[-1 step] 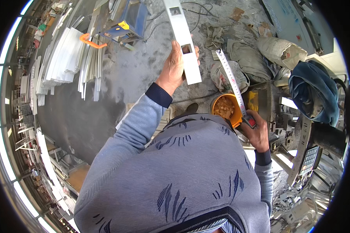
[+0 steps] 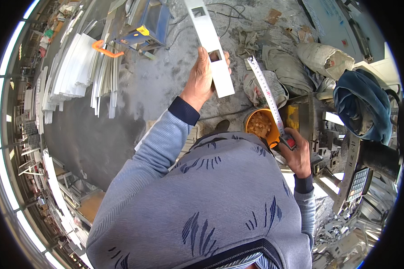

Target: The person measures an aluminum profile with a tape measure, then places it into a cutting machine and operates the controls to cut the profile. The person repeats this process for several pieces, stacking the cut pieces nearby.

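The left hand (image 2: 201, 83) is closed around a long white metal profile (image 2: 211, 49), thumb on the near face and fingertips curling round the far edge. The profile is flat and pale, with two small rectangular cut-outs along it (one just beside the fingers, one near its far end), and it runs from the hand up toward the top of the view, over grey concrete floor (image 2: 161, 85). The left arm is stretched forward in a grey-blue ribbed sleeve (image 2: 152, 152) with a dark cuff.

The right hand (image 2: 298, 157) is curled shut on a tape measure (image 2: 288, 142), whose yellow blade (image 2: 265, 92) is pulled out and slants up toward the profile's near end. This hand sits lower and closer to the body, elbow bent.

Just left of the right hand stands an orange bucket (image 2: 256, 119) filled with brownish pieces. Stacked white profiles (image 2: 76, 71) lie well apart at upper left.
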The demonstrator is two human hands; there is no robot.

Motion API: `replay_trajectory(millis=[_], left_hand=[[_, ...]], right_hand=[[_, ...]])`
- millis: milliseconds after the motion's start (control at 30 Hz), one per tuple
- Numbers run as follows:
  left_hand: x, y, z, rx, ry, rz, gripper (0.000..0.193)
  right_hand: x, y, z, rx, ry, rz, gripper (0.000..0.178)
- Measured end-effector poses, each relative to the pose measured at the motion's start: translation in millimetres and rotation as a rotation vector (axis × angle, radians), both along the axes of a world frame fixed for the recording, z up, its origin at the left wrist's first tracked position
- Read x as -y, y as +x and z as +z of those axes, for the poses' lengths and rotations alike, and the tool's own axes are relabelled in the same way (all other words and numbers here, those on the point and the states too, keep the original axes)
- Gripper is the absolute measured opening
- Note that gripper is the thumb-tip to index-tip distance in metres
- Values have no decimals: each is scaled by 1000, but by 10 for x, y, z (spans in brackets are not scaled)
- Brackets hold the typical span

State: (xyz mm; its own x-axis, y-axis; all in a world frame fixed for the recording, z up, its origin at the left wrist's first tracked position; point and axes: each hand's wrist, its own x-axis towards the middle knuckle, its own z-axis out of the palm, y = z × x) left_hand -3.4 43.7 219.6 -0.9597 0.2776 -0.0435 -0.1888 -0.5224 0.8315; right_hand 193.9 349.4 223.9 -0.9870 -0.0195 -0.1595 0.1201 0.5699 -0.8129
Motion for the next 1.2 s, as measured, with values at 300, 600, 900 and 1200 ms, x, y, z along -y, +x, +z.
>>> replay_trajectory(millis=[300, 600, 900, 1200], left_hand=[[-71, -25, 279, -191, 95, -21, 89], [-105, -71, 252, -231, 99, -82, 85], [-127, -104, 214, -240, 79, -102, 82], [-136, -82, 311, -178, 138, -126, 84]], right_hand=[[439, 33, 312, -151, 81, -73, 39], [559, -25, 340, -230, 216, -168, 41], [651, -64, 299, -240, 253, -221, 41], [648, -81, 276, -267, 295, -250, 41]])
